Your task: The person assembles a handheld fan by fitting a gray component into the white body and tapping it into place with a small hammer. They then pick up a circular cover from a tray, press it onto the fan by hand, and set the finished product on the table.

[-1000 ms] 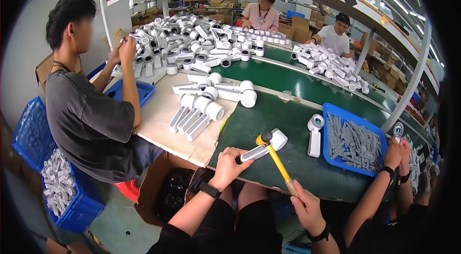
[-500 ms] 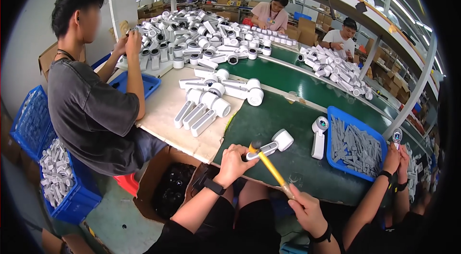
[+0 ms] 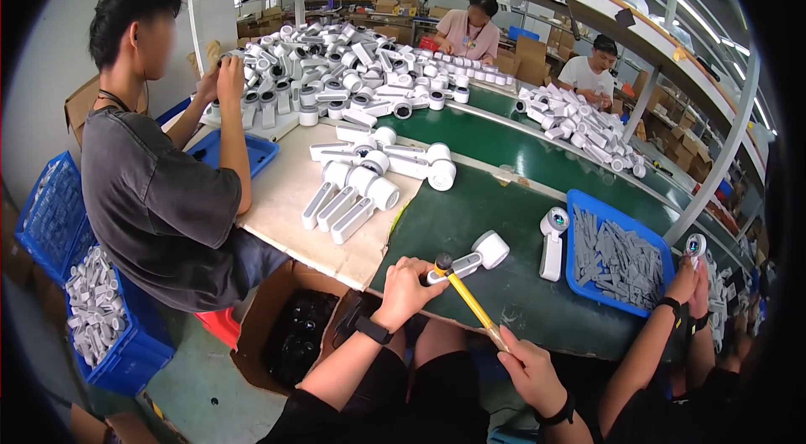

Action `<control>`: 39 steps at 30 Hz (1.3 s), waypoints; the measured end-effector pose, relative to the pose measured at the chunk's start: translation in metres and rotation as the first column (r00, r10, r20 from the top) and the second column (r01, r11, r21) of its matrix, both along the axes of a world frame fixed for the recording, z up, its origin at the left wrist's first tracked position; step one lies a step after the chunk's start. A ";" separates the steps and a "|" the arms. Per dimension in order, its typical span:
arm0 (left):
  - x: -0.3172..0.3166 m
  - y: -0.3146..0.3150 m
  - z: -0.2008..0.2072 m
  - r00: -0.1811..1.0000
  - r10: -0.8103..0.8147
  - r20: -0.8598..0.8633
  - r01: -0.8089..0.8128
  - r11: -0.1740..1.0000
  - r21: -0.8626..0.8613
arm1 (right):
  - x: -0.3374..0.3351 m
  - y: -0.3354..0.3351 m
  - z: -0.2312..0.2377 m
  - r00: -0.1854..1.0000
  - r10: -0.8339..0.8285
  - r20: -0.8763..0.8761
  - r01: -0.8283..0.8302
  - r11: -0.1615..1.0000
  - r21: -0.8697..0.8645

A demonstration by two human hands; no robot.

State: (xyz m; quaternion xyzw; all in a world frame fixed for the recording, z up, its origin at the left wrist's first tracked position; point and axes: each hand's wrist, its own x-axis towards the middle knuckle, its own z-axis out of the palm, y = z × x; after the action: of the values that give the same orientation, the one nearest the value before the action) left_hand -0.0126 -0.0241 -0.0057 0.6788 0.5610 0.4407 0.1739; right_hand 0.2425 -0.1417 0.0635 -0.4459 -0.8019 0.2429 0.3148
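My left hand [image 3: 407,289] closed around a white handheld device [image 3: 470,258] on the green mat [image 3: 470,217], my right hand [image 3: 527,370] gripping a yellow-handled hammer [image 3: 468,300], its head touching the device.

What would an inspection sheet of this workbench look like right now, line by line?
Surface: green mat, partly covered by a pale board.
Job's things: white handheld part on the mat; yellow-handled mallet, head on the part.
Clutter: row of white parts; large pile; blue tray of grey pieces.
Hands: left hand grips the part; right hand holds the mallet handle.
Cables: nothing seen.
Surroundings: person in grey shirt at left; blue crate; cardboard box.
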 end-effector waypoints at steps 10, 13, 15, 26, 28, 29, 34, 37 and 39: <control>-0.001 -0.003 0.003 1.000 -0.007 0.018 0.006 0.998 0.059 | 0.014 -0.007 -0.004 0.997 -0.083 -0.010 0.083 0.997 0.001; 0.001 -0.002 0.004 1.000 -0.012 0.016 0.011 0.997 0.075 | 0.016 0.005 -0.016 0.981 -0.184 -0.060 0.186 0.982 0.031; 0.000 -0.002 0.004 1.000 -0.004 0.013 0.002 0.995 0.095 | 0.021 0.003 -0.010 0.983 -0.181 -0.042 0.183 0.983 0.033; 0.000 -0.002 0.002 1.000 -0.018 -0.003 0.018 0.999 0.035 | 0.016 -0.006 0.000 0.985 -0.157 -0.065 0.157 0.988 -0.009; -0.001 -0.003 0.003 1.000 -0.012 -0.015 0.012 0.999 0.040 | 0.014 -0.010 -0.001 0.976 -0.192 -0.100 0.188 0.981 -0.052; -0.001 -0.002 0.002 1.000 -0.017 0.003 0.017 0.998 0.056 | 0.017 -0.001 -0.012 0.988 -0.141 -0.056 0.138 0.989 -0.047; -0.001 -0.002 0.001 1.000 -0.024 -0.004 0.024 0.999 0.037 | 0.020 -0.003 -0.003 0.992 -0.123 -0.022 0.123 0.992 -0.017; 0.001 -0.003 0.004 1.000 -0.020 0.007 0.020 0.999 0.050 | 0.018 0.000 -0.016 0.962 -0.227 -0.151 0.218 0.973 -0.074; -0.001 -0.005 0.006 1.000 -0.012 -0.020 0.013 0.999 0.048 | 0.024 0.003 -0.020 0.962 -0.219 -0.161 0.204 0.974 -0.102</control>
State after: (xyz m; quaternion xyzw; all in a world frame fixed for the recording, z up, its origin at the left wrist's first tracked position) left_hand -0.0132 -0.0292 -0.0001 0.6908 0.5475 0.4463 0.1547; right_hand 0.2665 -0.1387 0.0433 -0.5194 -0.7087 0.2788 0.3877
